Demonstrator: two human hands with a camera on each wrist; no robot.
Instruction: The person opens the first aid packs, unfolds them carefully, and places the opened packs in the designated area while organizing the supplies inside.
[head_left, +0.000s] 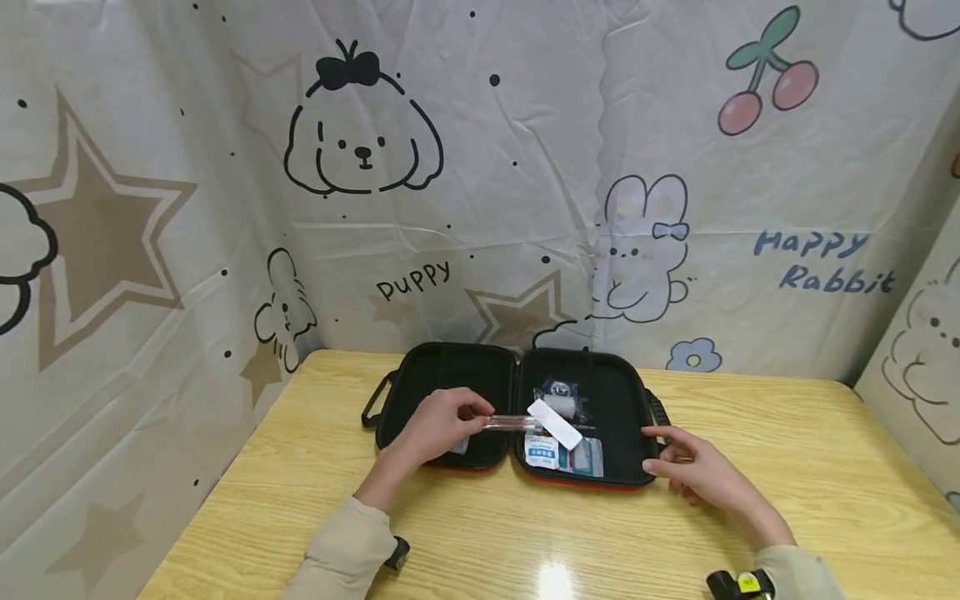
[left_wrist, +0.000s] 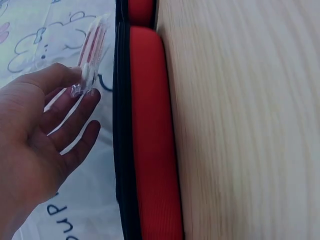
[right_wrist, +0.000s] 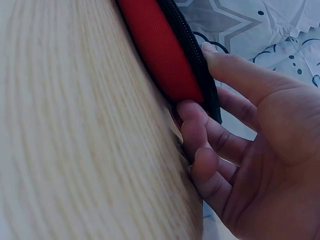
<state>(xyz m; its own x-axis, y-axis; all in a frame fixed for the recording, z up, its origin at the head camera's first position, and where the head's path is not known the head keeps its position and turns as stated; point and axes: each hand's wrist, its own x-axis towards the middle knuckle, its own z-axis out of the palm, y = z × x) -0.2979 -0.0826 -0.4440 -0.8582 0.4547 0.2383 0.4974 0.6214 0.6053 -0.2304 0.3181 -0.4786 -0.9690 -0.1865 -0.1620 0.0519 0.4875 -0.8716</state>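
An unfolded zip case (head_left: 622, 417) with black lining and red outside lies on the table. Over its middle seam my left hand (head_left: 442, 425) pinches one end of a clear packet of thin sticks (left_wrist: 93, 52) between thumb and fingers. The sticks look reddish and pale through the plastic. My right hand (head_left: 697, 467) grips the case's right edge, thumb on the black zipper rim (right_wrist: 200, 60) and fingers curled at the red side. Inside the right half are a white strip (head_left: 555, 423), a wrapped white roll (head_left: 558, 406), a blue-and-white packet (head_left: 542, 451) and a teal packet (head_left: 588, 457).
The case has a black handle at its left (head_left: 372, 404) and another handle (head_left: 658, 408) by my right hand. A small pale packet (head_left: 461, 446) lies in the left half, partly behind my left hand. A printed cloth (head_left: 465, 208) hangs behind the wooden table (head_left: 480, 533).
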